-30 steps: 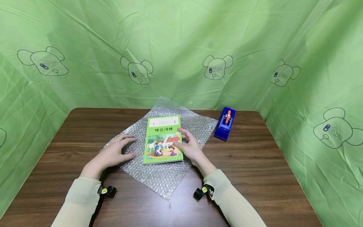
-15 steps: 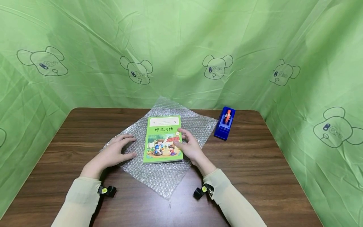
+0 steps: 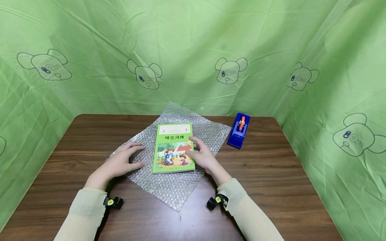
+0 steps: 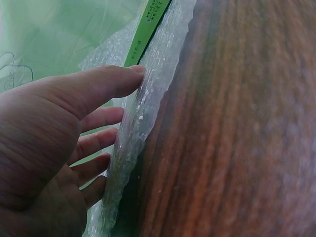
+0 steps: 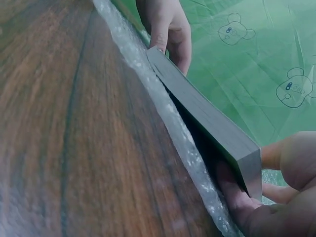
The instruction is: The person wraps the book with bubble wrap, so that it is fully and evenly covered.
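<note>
A green paperback book [image 3: 174, 148] with a picture cover lies on a sheet of bubble wrap [image 3: 169, 190]. My right hand [image 3: 206, 157] grips the book's right edge, thumb over the cover. In the right wrist view the book [image 5: 202, 108] is tipped up slightly at that side, leaving a dark gap above the wrap, and a finger [image 5: 234, 192] of that hand reaches beneath it. My left hand [image 3: 119, 163] rests over the wrap's left corner, fingers spread and apart from the book. The left wrist view shows its fingertips at the bubble wrap [image 4: 153, 98], with nothing held.
A blue tape dispenser [image 3: 239, 130] with an orange-red centre stands behind and right of the wrap, close to its right corner. Dark wood-grain table [image 3: 265, 180] surrounds these things. Green cloth [image 3: 193, 40] with bear-face prints hangs along the back and both sides.
</note>
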Demonstrator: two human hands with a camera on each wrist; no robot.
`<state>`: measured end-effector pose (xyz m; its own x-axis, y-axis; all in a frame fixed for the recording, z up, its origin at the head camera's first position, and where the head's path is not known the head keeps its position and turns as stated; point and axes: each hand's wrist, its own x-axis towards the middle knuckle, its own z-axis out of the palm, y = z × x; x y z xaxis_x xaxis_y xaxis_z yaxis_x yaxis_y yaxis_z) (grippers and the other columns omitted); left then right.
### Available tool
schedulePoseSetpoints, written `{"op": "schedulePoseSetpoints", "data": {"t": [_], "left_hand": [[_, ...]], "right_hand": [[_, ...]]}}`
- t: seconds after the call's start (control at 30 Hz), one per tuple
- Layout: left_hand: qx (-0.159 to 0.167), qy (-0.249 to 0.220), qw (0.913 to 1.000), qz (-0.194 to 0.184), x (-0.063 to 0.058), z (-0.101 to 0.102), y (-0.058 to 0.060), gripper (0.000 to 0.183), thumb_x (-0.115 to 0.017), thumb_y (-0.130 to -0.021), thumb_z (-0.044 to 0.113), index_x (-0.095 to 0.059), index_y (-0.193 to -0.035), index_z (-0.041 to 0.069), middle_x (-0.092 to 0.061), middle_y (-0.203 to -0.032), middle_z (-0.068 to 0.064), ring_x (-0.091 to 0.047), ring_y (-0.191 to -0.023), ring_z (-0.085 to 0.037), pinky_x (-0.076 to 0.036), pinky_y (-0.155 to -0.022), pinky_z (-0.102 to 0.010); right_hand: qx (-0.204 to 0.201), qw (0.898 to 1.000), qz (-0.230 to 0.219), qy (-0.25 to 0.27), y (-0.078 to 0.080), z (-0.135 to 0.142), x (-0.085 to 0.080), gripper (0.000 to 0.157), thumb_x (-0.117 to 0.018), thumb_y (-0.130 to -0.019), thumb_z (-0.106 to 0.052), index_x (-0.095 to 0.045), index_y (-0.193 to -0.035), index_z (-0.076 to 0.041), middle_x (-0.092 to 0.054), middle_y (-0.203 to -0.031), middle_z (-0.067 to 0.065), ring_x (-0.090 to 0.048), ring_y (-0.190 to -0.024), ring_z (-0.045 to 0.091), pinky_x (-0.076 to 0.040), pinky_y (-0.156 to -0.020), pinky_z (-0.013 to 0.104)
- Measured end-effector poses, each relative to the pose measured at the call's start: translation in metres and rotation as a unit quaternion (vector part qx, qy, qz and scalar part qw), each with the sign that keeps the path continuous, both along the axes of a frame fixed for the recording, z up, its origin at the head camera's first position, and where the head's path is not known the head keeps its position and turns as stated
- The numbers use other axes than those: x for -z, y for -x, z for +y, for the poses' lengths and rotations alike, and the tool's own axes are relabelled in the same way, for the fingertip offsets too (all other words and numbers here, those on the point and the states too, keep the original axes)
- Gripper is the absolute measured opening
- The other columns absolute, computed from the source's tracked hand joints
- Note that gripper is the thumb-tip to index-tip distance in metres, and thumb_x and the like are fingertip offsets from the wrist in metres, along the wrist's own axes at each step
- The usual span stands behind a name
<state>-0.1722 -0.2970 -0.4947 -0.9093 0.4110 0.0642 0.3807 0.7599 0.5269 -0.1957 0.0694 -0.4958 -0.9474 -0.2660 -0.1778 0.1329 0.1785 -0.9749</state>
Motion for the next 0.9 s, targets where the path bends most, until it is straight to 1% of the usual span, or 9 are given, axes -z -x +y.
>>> {"op": "schedulePoseSetpoints", "data": {"t": [0.13,0.23,0.37,0.5,0.57,0.67,0.73,0.83,0.9], "left_hand": [[-0.001,0.000,1.0000,-0.003,0.000,0.000,0.000,0.068,-0.085,-0.097,0.040,-0.064,-0.151,0.005,-0.052,-0.159,-0.023,-0.042,-0.151,-0.049,-0.035,-0.122,-0.071],[-0.001,0.000,1.0000,-0.007,0.001,0.000,0.000,0.068,-0.085,-0.097,0.040,-0.063,-0.152,0.005,-0.051,-0.160,-0.023,-0.041,-0.151,-0.049,-0.034,-0.122,-0.072],[-0.001,-0.002,0.9999,-0.011,0.001,0.000,0.001,0.069,-0.085,-0.097,0.040,-0.063,-0.152,0.004,-0.050,-0.161,-0.024,-0.040,-0.152,-0.050,-0.033,-0.122,-0.073],[0.000,-0.003,0.9999,-0.012,0.001,0.000,0.001,0.069,-0.085,-0.098,0.039,-0.062,-0.152,0.004,-0.049,-0.161,-0.024,-0.040,-0.152,-0.050,-0.033,-0.122,-0.072],[0.000,-0.002,0.9999,-0.011,0.001,0.000,0.002,0.069,-0.085,-0.097,0.039,-0.062,-0.152,0.004,-0.049,-0.161,-0.024,-0.040,-0.152,-0.050,-0.033,-0.122,-0.072],[-0.001,-0.002,0.9999,-0.013,0.001,0.000,0.002,0.069,-0.085,-0.097,0.039,-0.062,-0.152,0.004,-0.049,-0.162,-0.024,-0.040,-0.152,-0.050,-0.033,-0.123,-0.072],[-0.002,-0.002,0.9999,-0.013,0.002,-0.001,0.002,0.069,-0.085,-0.097,0.039,-0.062,-0.152,0.004,-0.049,-0.161,-0.024,-0.040,-0.152,-0.050,-0.033,-0.122,-0.072],[-0.001,-0.003,0.9999,-0.012,0.002,-0.001,0.002,0.069,-0.085,-0.097,0.039,-0.063,-0.152,0.004,-0.049,-0.161,-0.024,-0.041,-0.151,-0.049,-0.034,-0.122,-0.072],[-0.001,-0.004,0.9999,-0.011,0.002,-0.001,0.003,0.068,-0.085,-0.097,0.038,-0.063,-0.151,0.003,-0.050,-0.161,-0.024,-0.041,-0.151,-0.049,-0.034,-0.122,-0.072]], "right_hand": [[-0.004,0.998,0.031,-0.048,-0.001,0.000,-0.002,0.076,-0.080,-0.099,-0.009,-0.045,-0.166,-0.012,-0.062,-0.136,0.021,-0.070,-0.091,0.021,-0.065,-0.077,0.034],[-0.012,0.994,0.056,-0.091,-0.001,0.001,-0.004,0.076,-0.081,-0.099,-0.014,-0.046,-0.166,-0.013,-0.062,-0.133,0.019,-0.065,-0.087,0.019,-0.062,-0.075,0.032],[-0.026,0.986,0.081,-0.140,-0.001,0.004,-0.007,0.076,-0.081,-0.100,-0.021,-0.045,-0.167,-0.012,-0.064,-0.137,0.018,-0.067,-0.084,0.018,-0.061,-0.073,0.034],[-0.027,0.976,0.105,-0.186,0.000,0.008,-0.009,0.079,-0.082,-0.099,-0.025,-0.045,-0.166,-0.006,-0.063,-0.141,0.018,-0.069,-0.084,0.017,-0.061,-0.077,0.034],[-0.028,0.973,0.115,-0.196,0.001,0.009,-0.009,0.080,-0.083,-0.097,-0.024,-0.046,-0.164,-0.002,-0.064,-0.138,0.019,-0.067,-0.084,0.017,-0.061,-0.078,0.035],[-0.033,0.974,0.114,-0.193,0.002,0.010,-0.009,0.081,-0.084,-0.095,-0.020,-0.046,-0.163,0.001,-0.066,-0.131,0.017,-0.067,-0.085,0.017,-0.061,-0.078,0.034],[-0.036,0.974,0.113,-0.191,0.003,0.011,-0.008,0.081,-0.085,-0.095,-0.018,-0.046,-0.163,0.001,-0.067,-0.124,0.015,-0.066,-0.081,0.017,-0.061,-0.073,0.032],[-0.035,0.973,0.115,-0.197,0.004,0.012,-0.005,0.080,-0.086,-0.094,-0.018,-0.048,-0.162,-0.001,-0.066,-0.117,0.010,-0.061,-0.073,0.014,-0.056,-0.063,0.028],[-0.034,0.971,0.121,-0.203,0.006,0.013,-0.004,0.079,-0.086,-0.093,-0.019,-0.050,-0.161,-0.002,-0.066,-0.112,0.008,-0.057,-0.072,0.014,-0.052,-0.060,0.028]]}}
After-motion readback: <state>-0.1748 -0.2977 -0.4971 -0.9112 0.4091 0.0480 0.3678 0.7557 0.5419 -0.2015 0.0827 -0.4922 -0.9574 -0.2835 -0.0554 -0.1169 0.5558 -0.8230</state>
